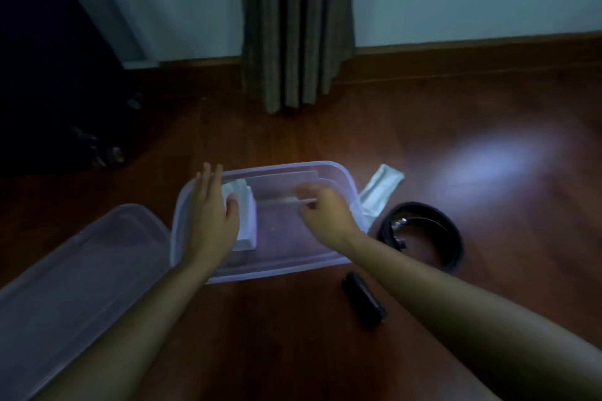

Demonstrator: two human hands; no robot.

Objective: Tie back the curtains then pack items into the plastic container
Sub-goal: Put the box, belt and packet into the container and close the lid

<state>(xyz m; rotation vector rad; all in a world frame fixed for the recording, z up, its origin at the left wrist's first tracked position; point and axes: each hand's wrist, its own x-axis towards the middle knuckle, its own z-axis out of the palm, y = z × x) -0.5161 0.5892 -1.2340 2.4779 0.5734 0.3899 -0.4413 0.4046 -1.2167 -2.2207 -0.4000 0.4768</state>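
Observation:
A clear plastic container (338,172) sits open on the wooden floor in front of me. Inside it at the left end lies a white folded item (247,228). My left hand (211,215) reaches over the container's left rim with straight fingers, the thumb touching the white item. My right hand (325,215) hovers over the container's right half and pinches a thin pale strip (280,202), blurred by motion. A dark gathered curtain (296,26) hangs against the wall behind the container.
The container's clear lid (75,277) lies on the floor at the left. Right of the container lie a white cloth (381,189) and a coiled black belt (423,234). A small black object (363,299) lies under my right forearm. Dark furniture (49,75) stands far left.

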